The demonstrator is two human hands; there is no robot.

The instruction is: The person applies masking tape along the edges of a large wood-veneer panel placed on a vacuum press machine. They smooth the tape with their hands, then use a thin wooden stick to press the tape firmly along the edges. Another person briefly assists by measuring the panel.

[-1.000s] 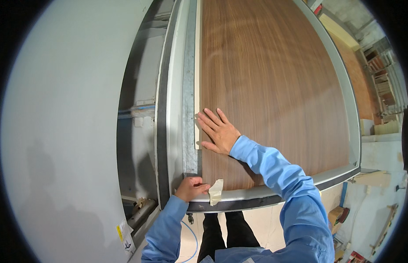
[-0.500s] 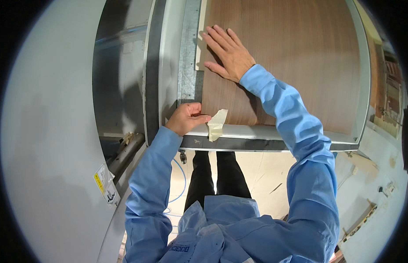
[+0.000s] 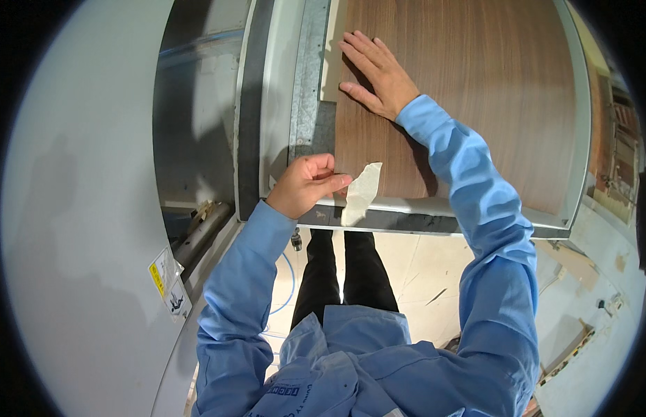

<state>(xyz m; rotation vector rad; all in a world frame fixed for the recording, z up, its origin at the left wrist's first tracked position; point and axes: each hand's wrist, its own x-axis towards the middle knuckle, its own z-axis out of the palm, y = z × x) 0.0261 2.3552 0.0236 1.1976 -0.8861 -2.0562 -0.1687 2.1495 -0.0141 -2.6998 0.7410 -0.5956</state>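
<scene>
My left hand [image 3: 310, 186] is closed at the near left corner of a brown wood-grain sheet [image 3: 490, 104], with thumb and finger pinched at the side of a pale strip of masking tape [image 3: 362, 193]. The strip stands out past the fingertips, over the sheet's near edge and the dark border in front. Farther up, my right hand [image 3: 380, 76] lies flat on the sheet near its left edge, fingers stretched out and thumb apart. Under that left edge a cream strip [image 3: 330, 62] shows, beside a grey metal surface [image 3: 310, 90].
A pale frame with a dark edge band [image 3: 434, 222] surrounds the sheet. On the left stands a large light-grey panel [image 3: 80, 208] with a label [image 3: 169, 281]. A blue hose [image 3: 291, 278] lies on the floor below. Wooden pieces [image 3: 618, 160] are at the far right.
The tape's far end has swung up and to the right, along with my left hand. My right hand remains flat on the sheet. The whole view has shifted slightly.
</scene>
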